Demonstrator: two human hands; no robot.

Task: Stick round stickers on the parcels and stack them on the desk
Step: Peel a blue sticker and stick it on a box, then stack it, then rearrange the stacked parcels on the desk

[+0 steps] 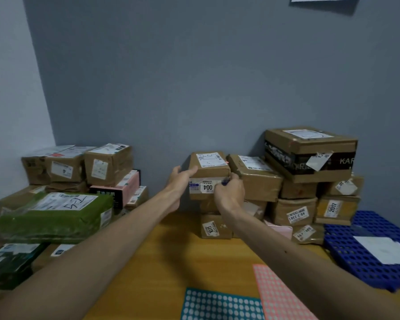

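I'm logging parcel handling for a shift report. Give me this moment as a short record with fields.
004 parcel: brown box atop the middle stack
left hand: straight fingers against its left side
right hand: at its front right edge, curled round a small dark object
sticker sheets: teal sheet and pink sheet, flat on the desk

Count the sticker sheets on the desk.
2. A teal sheet lies at the near edge of the desk, and a pink sheet is just right of it. More may lie below the frame.
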